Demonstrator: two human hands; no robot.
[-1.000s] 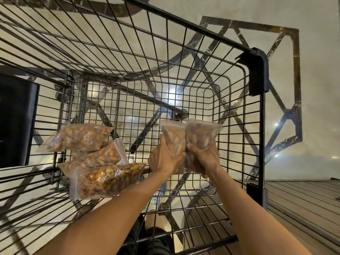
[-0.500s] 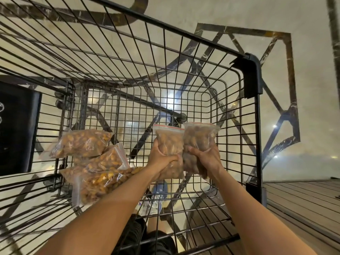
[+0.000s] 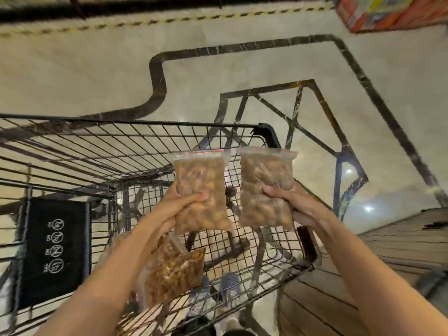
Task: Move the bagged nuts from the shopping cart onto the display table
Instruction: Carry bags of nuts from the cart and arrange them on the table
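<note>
Two nut bags, gripped by left hand and right hand, above cart; marble floor beyond; probably wooden tabletop rightward.

The cart is open on top, so hands can go up. Its wire wall stands at 12 o'clock. A wooden table is at 4 o'clock.

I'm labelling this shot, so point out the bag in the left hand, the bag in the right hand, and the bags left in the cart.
Left-hand bag [image 3: 197, 187], head view, upper middle.
Right-hand bag [image 3: 265, 175], head view, upper middle.
Cart bags [image 3: 173, 275], head view, top bag's middle.
</note>
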